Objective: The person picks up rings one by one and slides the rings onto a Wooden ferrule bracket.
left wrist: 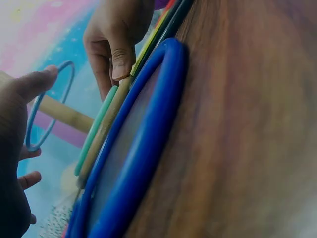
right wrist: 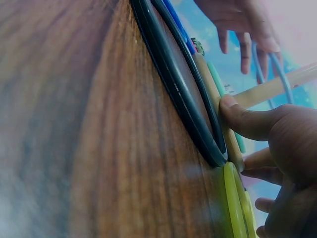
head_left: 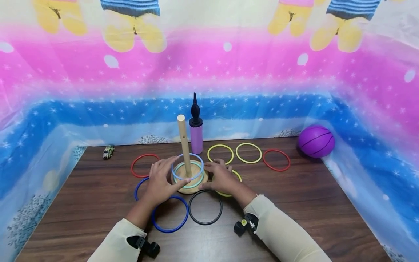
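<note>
A wooden peg (head_left: 184, 142) rises from a round wooden base (head_left: 184, 191). My left hand (head_left: 162, 182) holds a light blue ring (head_left: 203, 166) around the peg, thumb and fingertips at its edge. In the left wrist view, that light blue ring (left wrist: 30, 121) hangs tilted above the base. A mint green ring (left wrist: 96, 129) lies around the peg on the base. My right hand (head_left: 222, 177) grips the base's right edge; the right wrist view shows its thumb (right wrist: 247, 119) pressed against the rim.
Blue rings (head_left: 187, 214) and a black ring (head_left: 222, 208) lie in front. Yellow rings (head_left: 260, 153) and red rings (head_left: 289, 160) are spread around. Behind stand a purple hand pump (head_left: 196, 138), a toy car (head_left: 108, 151) and a purple ball (head_left: 316, 142).
</note>
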Demonstrator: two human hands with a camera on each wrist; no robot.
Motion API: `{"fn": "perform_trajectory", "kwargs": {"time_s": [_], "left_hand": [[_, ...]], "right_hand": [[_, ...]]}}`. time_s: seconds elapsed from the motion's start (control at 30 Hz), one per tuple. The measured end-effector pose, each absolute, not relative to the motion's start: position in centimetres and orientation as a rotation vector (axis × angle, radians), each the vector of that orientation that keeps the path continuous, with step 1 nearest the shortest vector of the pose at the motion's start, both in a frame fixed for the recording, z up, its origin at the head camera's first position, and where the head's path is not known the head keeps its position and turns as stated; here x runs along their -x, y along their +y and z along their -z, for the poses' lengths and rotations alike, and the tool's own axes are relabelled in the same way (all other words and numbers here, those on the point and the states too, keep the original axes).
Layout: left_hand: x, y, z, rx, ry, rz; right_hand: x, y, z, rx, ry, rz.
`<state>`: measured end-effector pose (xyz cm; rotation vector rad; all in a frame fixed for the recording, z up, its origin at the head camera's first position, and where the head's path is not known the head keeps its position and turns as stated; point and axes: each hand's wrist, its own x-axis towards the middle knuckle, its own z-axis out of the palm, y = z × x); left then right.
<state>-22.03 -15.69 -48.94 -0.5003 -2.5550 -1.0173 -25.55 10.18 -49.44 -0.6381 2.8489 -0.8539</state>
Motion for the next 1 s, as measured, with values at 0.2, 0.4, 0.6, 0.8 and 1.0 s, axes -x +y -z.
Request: {"fn": "perform_trajectory", "kwargs": {"time_s": [0.2, 0.4, 0.6, 0.8, 1.0], "left_hand": [[22.0, -15.8, 49.7, 0.473, -2.640, 1.040], [22.1, -16.1, 50.4, 0.442, -2.664, 0.980], [22.4, -15.9, 50.6, 0.444, -2.702, 0.961], [22.3, -15.8, 50.7, 0.432, -2.737, 0.945], [22.4, -15.8, 51.1, 0.445, -2.743, 0.933]], "right_hand": [[25.5, 10.2, 49.3, 0.628, 2.849, 0.876], [25.5, 10.1, 49.3, 0.640, 2.833, 0.878], [25.5, 10.2, 49.3, 0.630, 2.857, 0.871], [25.5, 10.1, 49.4, 0.622, 2.861, 0.851], [25.5, 10.1, 49.4, 0.603, 2.849, 0.865]]}}
